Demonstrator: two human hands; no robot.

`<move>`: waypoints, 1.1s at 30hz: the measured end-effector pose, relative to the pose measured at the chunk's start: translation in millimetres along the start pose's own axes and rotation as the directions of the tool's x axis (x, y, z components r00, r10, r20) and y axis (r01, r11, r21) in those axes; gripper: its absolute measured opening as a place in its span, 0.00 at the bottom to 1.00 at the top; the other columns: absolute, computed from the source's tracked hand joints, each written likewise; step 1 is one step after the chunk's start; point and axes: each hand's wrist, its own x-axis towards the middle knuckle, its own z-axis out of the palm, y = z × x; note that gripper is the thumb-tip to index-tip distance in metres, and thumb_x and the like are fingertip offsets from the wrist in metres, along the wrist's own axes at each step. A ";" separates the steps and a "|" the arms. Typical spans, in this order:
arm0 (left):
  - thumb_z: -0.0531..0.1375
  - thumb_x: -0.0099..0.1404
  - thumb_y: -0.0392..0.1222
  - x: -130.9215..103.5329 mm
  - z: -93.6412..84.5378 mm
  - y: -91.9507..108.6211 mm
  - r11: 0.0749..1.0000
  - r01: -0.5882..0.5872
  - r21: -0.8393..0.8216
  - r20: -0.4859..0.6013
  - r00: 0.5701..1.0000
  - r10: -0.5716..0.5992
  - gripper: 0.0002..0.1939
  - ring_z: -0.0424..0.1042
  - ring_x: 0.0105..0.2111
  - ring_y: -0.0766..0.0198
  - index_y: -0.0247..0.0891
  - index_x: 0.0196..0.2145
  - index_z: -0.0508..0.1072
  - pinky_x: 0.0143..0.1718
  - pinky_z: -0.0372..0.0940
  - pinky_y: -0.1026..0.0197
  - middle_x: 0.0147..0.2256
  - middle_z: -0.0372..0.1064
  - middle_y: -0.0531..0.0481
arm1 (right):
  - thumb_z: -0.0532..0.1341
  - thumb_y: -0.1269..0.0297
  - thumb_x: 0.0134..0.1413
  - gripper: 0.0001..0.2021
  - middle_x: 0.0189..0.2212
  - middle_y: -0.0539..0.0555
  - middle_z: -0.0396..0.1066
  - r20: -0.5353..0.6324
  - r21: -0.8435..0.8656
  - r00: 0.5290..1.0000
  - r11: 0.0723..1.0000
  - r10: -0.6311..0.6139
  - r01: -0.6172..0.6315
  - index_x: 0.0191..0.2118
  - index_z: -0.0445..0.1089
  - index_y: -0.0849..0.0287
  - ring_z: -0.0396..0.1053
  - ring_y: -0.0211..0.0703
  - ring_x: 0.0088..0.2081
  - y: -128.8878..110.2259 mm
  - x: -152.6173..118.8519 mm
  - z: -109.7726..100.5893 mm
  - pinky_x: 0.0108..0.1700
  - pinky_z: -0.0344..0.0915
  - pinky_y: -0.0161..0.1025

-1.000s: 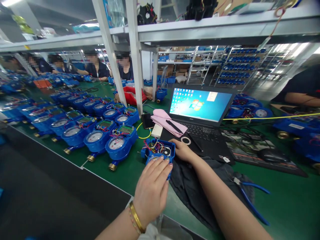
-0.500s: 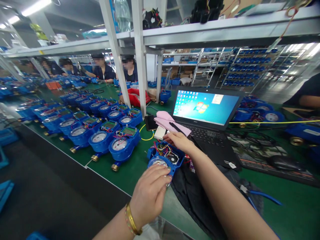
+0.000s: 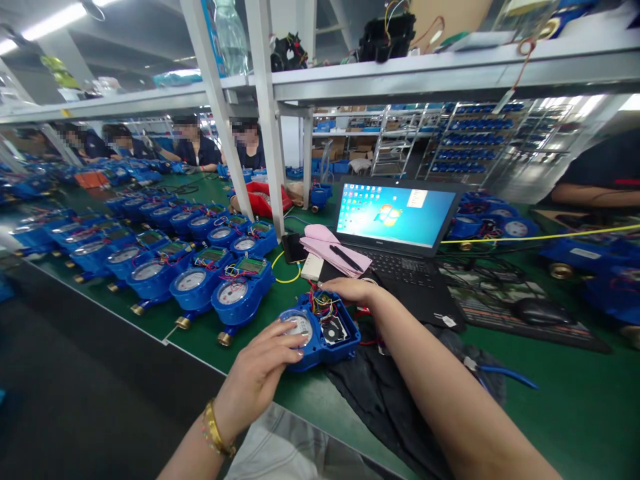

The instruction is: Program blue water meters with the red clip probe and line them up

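Note:
A blue water meter [image 3: 286, 357] lies on the green bench in front of me, its round dial towards my left. Its square housing is uncovered, with coloured wires [image 3: 325, 307] and a black round part [image 3: 333, 330] inside. My left hand [image 3: 265, 357] grips the dial end, with its fingers over the glass and the thumb low on the near side. My right hand [image 3: 353, 290] is closed on the far edge of the housing, beside the wires. Its fingertips are partly hidden.
Rows of blue meters [image 3: 233, 293] stand to the left. Behind are a laptop [image 3: 395, 213], pink papers [image 3: 335, 250], a white box [image 3: 313, 267] and a phone [image 3: 294, 248]. Black cloth [image 3: 380, 400] and blue-handled pliers [image 3: 507, 375] lie right. Co-workers [image 3: 195, 147] sit across the bench.
The meter has come nearer to me and turned somewhat. My left hand has slid off part of the dial towards its left edge. My right hand has come down onto the housing.

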 end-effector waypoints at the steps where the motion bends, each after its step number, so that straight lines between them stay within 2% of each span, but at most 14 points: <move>1: 0.51 0.64 0.25 -1.1 1.3 0.2 1.000 0.006 0.001 -0.010 1.000 -0.006 0.14 0.66 0.54 0.58 0.40 0.40 0.70 0.55 0.64 0.46 0.45 0.74 0.46 | 0.61 0.56 0.54 0.13 0.26 0.52 0.75 0.013 0.024 1.000 1.000 0.019 -0.019 0.32 0.76 0.60 0.71 0.41 0.27 0.6 -0.8 1.0 0.28 0.68 0.35; 3: 0.53 0.64 0.26 -4.1 5.4 0.8 1.000 0.024 0.009 -0.035 0.999 -0.024 0.13 0.65 0.54 0.58 0.40 0.41 0.70 0.56 0.62 0.45 0.45 0.73 0.46 | 0.60 0.57 0.54 0.13 0.27 0.53 0.75 -0.019 0.058 0.999 0.997 0.045 -0.044 0.35 0.75 0.62 0.71 0.41 0.28 0.1 -1.7 1.3 0.29 0.68 0.35; 7: 0.55 0.63 0.28 -9.7 14.7 1.7 0.998 0.051 0.036 -0.081 0.996 -0.048 0.11 0.65 0.54 0.59 0.40 0.40 0.69 0.58 0.59 0.43 0.46 0.73 0.46 | 0.65 0.56 0.47 0.18 0.31 0.55 0.74 -0.209 0.070 0.976 0.997 0.057 -0.043 0.41 0.73 0.64 0.71 0.42 0.33 -6.9 -10.2 -8.9 0.35 0.67 0.36; 10: 0.56 0.63 0.29 -8.6 15.7 3.2 0.998 0.048 0.046 -0.099 0.994 -0.043 0.09 0.66 0.53 0.59 0.40 0.39 0.69 0.58 0.59 0.44 0.44 0.73 0.47 | 0.67 0.54 0.42 0.21 0.33 0.56 0.74 -0.293 0.070 0.955 0.997 0.049 -0.029 0.41 0.73 0.64 0.71 0.44 0.34 -14.1 -27.9 -19.5 0.37 0.66 0.38; 13: 0.56 0.63 0.32 -0.5 11.9 8.1 0.996 0.072 0.058 -0.105 0.992 -0.066 0.06 0.68 0.51 0.59 0.40 0.37 0.70 0.57 0.61 0.47 0.42 0.74 0.48 | 0.67 0.51 0.38 0.23 0.31 0.55 0.74 -0.353 0.050 0.935 0.999 0.021 -0.003 0.39 0.73 0.62 0.70 0.46 0.34 -20.1 -51.3 -21.3 0.37 0.66 0.41; 15: 0.56 0.63 0.33 9.1 10.4 14.9 0.990 0.115 0.079 -0.098 0.989 -0.107 0.05 0.69 0.48 0.59 0.40 0.35 0.71 0.53 0.64 0.49 0.41 0.73 0.47 | 0.67 0.49 0.36 0.26 0.33 0.56 0.73 -0.453 -0.008 0.891 1.000 -0.025 0.024 0.42 0.71 0.62 0.70 0.48 0.35 -23.9 -66.7 -16.5 0.38 0.66 0.43; 17: 0.56 0.63 0.35 21.8 12.9 24.4 0.979 0.155 0.134 -0.082 0.986 -0.145 0.07 0.67 0.50 0.55 0.41 0.36 0.73 0.51 0.65 0.47 0.46 0.68 0.44 | 0.67 0.48 0.36 0.29 0.37 0.57 0.72 -0.580 -0.147 0.803 0.987 -0.136 0.061 0.44 0.69 0.61 0.69 0.51 0.37 -28.6 -80.0 -9.8 0.41 0.65 0.46; 19: 0.58 0.61 0.37 36.4 19.6 34.5 0.966 0.171 0.193 -0.051 0.985 -0.165 0.09 0.57 0.58 0.46 0.43 0.40 0.74 0.54 0.61 0.40 0.56 0.57 0.40 | 0.66 0.47 0.37 0.29 0.40 0.59 0.72 -0.647 -0.304 0.716 0.950 -0.263 0.074 0.44 0.68 0.60 0.69 0.53 0.40 -34.5 -90.0 -4.1 0.43 0.65 0.47; 20: 0.60 0.60 0.38 43.8 24.2 39.1 0.962 0.173 0.213 -0.033 0.985 -0.170 0.11 0.51 0.61 0.42 0.43 0.42 0.74 0.56 0.58 0.36 0.60 0.49 0.40 | 0.65 0.47 0.38 0.28 0.40 0.58 0.72 -0.653 -0.352 0.698 0.934 -0.294 0.064 0.44 0.68 0.59 0.70 0.53 0.40 -37.5 -93.5 -2.3 0.43 0.65 0.47; 22: 0.63 0.58 0.40 57.1 33.9 45.7 0.956 0.184 0.229 -0.004 0.982 -0.188 0.13 0.42 0.63 0.37 0.43 0.42 0.74 0.58 0.51 0.32 0.65 0.38 0.41 | 0.65 0.46 0.37 0.27 0.37 0.57 0.74 -0.652 -0.367 0.706 0.930 -0.276 0.025 0.43 0.69 0.58 0.71 0.53 0.38 -42.4 -97.7 -0.6 0.41 0.65 0.46; 24: 0.65 0.57 0.40 66.7 42.7 48.4 0.947 0.209 0.242 0.002 0.976 -0.216 0.15 0.42 0.63 0.36 0.42 0.43 0.73 0.59 0.51 0.32 0.65 0.36 0.41 | 0.65 0.46 0.37 0.26 0.33 0.56 0.74 -0.658 -0.343 0.717 0.939 -0.229 -0.014 0.41 0.70 0.58 0.72 0.52 0.34 -44.7 -98.8 -1.1 0.37 0.66 0.45; 28: 0.64 0.58 0.39 73.1 52.1 45.4 0.910 0.283 0.303 -0.043 0.958 -0.283 0.20 0.46 0.62 0.36 0.44 0.49 0.70 0.58 0.53 0.33 0.64 0.41 0.36 | 0.65 0.45 0.37 0.24 0.30 0.55 0.74 -0.658 -0.318 0.723 0.948 -0.211 -0.013 0.37 0.70 0.58 0.72 0.51 0.32 -44.2 -97.1 -2.9 0.34 0.65 0.43; 33: 0.60 0.61 0.43 68.6 49.1 40.0 0.817 0.376 0.436 -0.143 0.926 -0.350 0.13 0.50 0.61 0.35 0.35 0.43 0.73 0.56 0.55 0.34 0.60 0.51 0.30 | 0.64 0.44 0.37 0.23 0.30 0.56 0.75 -0.656 -0.316 0.728 0.948 -0.201 -0.023 0.35 0.71 0.58 0.71 0.51 0.30 -48.7 -97.1 2.8 0.32 0.64 0.42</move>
